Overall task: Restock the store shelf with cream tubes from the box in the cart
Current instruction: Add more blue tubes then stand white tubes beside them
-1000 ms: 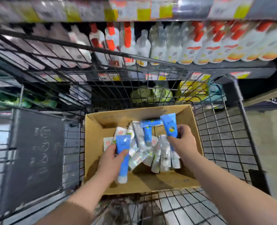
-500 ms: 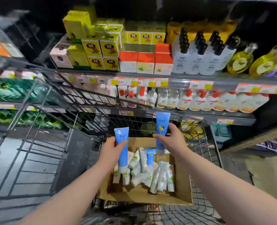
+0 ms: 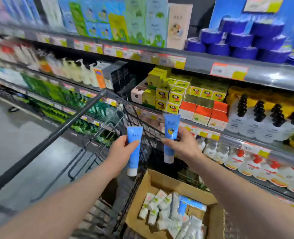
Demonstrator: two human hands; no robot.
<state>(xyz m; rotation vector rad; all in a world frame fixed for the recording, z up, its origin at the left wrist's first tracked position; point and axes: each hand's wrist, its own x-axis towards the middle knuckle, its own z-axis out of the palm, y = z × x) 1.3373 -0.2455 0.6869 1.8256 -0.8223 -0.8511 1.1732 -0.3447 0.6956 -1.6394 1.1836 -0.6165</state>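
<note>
Left hand (image 3: 121,150): grips a blue tube (image 3: 133,149), cap down.
Right hand (image 3: 180,145): grips another blue tube (image 3: 170,135).
Box (image 3: 167,183): below, holding tubes.

From here, the left blue tube (image 3: 133,149) and right blue tube (image 3: 170,135) above the box (image 3: 174,184) look like smooth, slightly glossy plastic. The box is matt brown cardboard. Around it, the cart (image 3: 56,134) is black-coated metal. The shelf edge (image 3: 272,78) beyond looks like shiny grey metal.
</note>
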